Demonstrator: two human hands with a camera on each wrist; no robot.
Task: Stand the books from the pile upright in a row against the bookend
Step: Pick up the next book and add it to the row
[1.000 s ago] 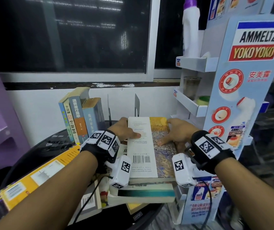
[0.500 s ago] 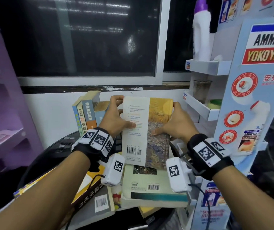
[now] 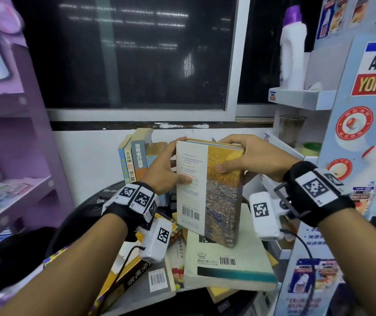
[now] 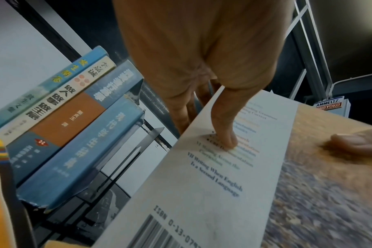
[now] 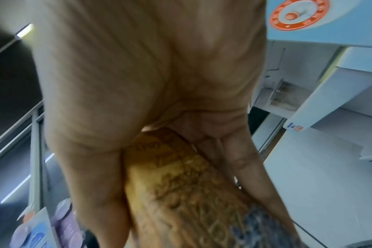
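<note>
**Book lifted upright off the pile, both hands on it**

Book [image 3: 207, 190] with the white panel and yellow-and-blue painted cover now stands nearly upright in the air, its back cover facing the person, its lower corner just above the pile [image 3: 223, 265]. A second ago it lay flat on top of that pile; half a second ago it was tilted up partway. The left hand [image 3: 163, 172] grips its left edge, thumb pressed on the white panel and fingers wrapped behind. The right hand [image 3: 248, 158] grips the top right corner, thumb on the yellow cover and fingers curled over the top edge.

At 10 o'clock from the held book stands the row of books [image 3: 134, 160], spines toward the person and leaning slightly left. The left wrist view shows the thin metal bookend [image 4: 138, 151] just right of the last blue spine, between the row and the held book; the book is not yet against it.

The pile's top is a pale book with a teal band and barcode, with more books fanned out at 7 o'clock. At 2 o'clock a display stand [image 3: 364, 133] carries a white bottle [image 3: 293, 51] with a purple cap on its upper shelf. A purple shelf unit [image 3: 22, 133] sits at 9 o'clock.
</note>
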